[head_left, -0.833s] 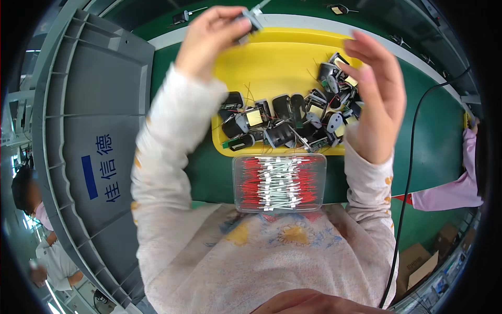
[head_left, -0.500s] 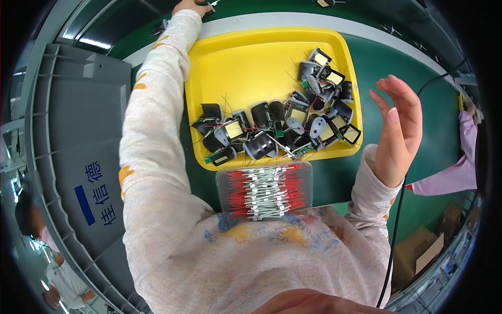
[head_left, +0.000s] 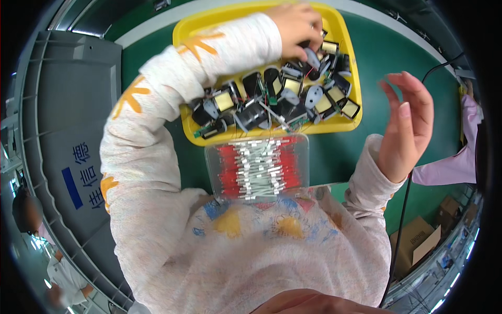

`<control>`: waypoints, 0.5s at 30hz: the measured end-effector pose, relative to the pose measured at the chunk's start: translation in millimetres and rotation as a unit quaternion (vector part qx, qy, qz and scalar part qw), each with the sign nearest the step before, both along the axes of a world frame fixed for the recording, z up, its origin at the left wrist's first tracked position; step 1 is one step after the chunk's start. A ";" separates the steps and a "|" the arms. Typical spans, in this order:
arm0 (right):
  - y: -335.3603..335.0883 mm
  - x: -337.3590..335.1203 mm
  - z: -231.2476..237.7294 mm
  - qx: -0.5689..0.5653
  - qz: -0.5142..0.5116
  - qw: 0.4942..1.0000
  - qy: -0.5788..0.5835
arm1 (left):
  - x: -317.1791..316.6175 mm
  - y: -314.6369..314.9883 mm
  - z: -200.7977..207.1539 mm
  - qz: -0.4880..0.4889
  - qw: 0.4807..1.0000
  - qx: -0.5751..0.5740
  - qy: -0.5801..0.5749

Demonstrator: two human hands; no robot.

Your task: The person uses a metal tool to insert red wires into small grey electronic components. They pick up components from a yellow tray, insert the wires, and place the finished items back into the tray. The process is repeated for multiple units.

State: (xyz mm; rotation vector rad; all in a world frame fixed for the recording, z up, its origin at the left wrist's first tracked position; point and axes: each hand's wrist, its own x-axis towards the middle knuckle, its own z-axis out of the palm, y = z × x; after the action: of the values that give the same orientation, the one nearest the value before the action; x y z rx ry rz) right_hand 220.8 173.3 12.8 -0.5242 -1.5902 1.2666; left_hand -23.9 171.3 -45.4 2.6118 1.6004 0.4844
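Hanging over black cylindrical parts with grey end plates [head_left: 252,116] in a raised-edge yellow plastic tray [head_left: 357,104], the left hand [head_left: 298,29] has bent fingers (can't tell if its grip's closed on one). That tray probably stops parts rolling off; right hand [head_left: 410,123]'s empty, loosely open.

One left hand [head_left: 297,29], one right hand [head_left: 410,125], one yellow tray [head_left: 354,78], over ten black parts [head_left: 251,116], one clear box [head_left: 303,180], dozens of red-and-white leads [head_left: 259,170], one grey crate [head_left: 78,104], one black cable [head_left: 401,225]
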 end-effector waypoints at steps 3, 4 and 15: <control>-11.5 7.8 -0.6 -0.003 -0.002 1.000 -0.021 | -17.3 -26.9 28.7 0.013 0.993 -0.004 -0.113; -19.1 11.4 -3.3 -0.012 -0.003 0.999 -0.050 | -13.9 -36.8 37.3 0.008 0.986 -0.010 -0.166; -80.1 -21.9 -30.6 0.335 0.331 0.835 -0.285 | 2.3 -136.7 57.4 0.191 0.746 -0.040 -0.637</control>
State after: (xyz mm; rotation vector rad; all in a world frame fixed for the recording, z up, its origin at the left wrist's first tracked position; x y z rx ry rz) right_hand 198.9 93.3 -17.8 0.1578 -2.7276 0.9311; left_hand -21.7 34.6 12.0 1.1124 1.3976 1.6504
